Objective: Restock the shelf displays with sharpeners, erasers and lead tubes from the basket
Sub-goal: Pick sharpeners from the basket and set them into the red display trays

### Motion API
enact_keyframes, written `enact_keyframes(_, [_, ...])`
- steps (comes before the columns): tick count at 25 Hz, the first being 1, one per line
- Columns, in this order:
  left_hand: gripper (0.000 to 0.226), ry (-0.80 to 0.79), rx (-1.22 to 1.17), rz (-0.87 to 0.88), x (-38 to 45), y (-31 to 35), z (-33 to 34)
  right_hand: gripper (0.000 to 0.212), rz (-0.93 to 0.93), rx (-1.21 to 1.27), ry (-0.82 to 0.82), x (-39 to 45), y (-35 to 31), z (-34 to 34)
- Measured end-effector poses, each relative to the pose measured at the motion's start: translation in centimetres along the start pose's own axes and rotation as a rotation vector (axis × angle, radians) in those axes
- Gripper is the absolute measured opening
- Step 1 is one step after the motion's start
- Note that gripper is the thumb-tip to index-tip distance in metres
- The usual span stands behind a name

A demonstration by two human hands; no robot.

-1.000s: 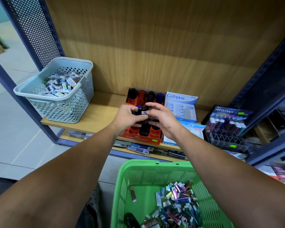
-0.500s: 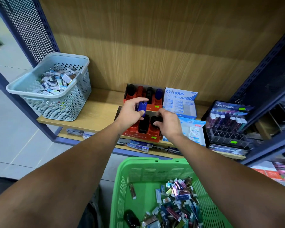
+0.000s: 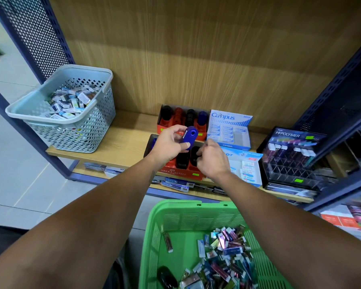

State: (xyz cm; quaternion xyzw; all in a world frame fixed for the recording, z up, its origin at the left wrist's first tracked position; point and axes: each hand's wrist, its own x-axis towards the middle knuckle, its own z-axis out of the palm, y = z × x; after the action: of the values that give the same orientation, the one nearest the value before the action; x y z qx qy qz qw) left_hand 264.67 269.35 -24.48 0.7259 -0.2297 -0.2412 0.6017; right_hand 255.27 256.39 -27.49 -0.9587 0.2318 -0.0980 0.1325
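Left hand: The left hand (image 3: 168, 144) was raised over the front red tray, thumb and fingers pinching a blue sharpener (image 3: 188, 137) and holding it tilted above the tray's slots.
Right hand: The right hand (image 3: 212, 161) was down at the right end of the same tray, its fingers curled around a black sharpener (image 3: 194, 157) that sat in a slot there.
Front tray: The front red tray (image 3: 175, 172) stood at the shelf's front edge. Another black sharpener (image 3: 182, 161) stood in it just left of the one being held, and a blue one showed at its far left end, mostly hidden by the left wrist.
Back tray: A second red tray (image 3: 182, 119) stood right behind the first, against the wooden back wall, with black, red, black and blue sharpeners upright in a row.
Eraser boxes: A blue-and-white eraser box (image 3: 229, 130) stood just right of the back tray; a second eraser box (image 3: 246, 167) lay in front of it, beside the right hand.
Lead display: A dark lead tube display (image 3: 290, 159) stood at the shelf's right end, with tubes in its back rows.
Green basket: The green basket (image 3: 196, 217) sat nearest me, below the arms, holding a heap of small wrapped packets and one dark sharpener near its front left.
Grey basket: A grey basket (image 3: 67, 119) of small packets stood on the shelf's left end, well apart from the trays.
Shelf: The wooden shelf (image 3: 123, 142) carried all the displays.
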Motion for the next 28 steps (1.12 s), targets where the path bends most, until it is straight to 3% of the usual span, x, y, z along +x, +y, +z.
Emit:
enact_keyframes(3, [0.047, 0.021, 0.026, 0.021, 0.4, 0.0, 0.1, 0.033, 0.213, 0.646, -0.011, 2.0, -0.6, -2.1])
enact_keyframes(5, [0.044, 0.023, 0.112, 0.027, 0.7, 0.1, 0.3, 0.033, 0.178, 0.912, -0.034, 2.5, -1.0, -2.9])
enact_keyframes(8, [0.048, 0.032, 0.229, 0.034, 1.4, 0.4, 0.8, 0.026, 0.114, 0.839, 0.019, 3.6, -0.8, -3.3])
enact_keyframes(14, [0.049, 0.265, 0.680, 0.145, 4.5, 1.1, 0.5, 0.023, 0.257, 0.485, 0.275, 8.7, 1.5, -3.1])
enact_keyframes(19, [0.045, 0.169, 0.816, 0.177, 7.6, -1.2, 2.3, 0.029, 0.184, 0.227, 0.237, 11.4, 2.6, -0.9])
enact_keyframes(28, [0.056, 0.026, 1.007, 0.132, 9.8, -4.8, 3.3, 0.023, 0.123, 0.155, 0.178, 14.4, 3.6, 1.7])
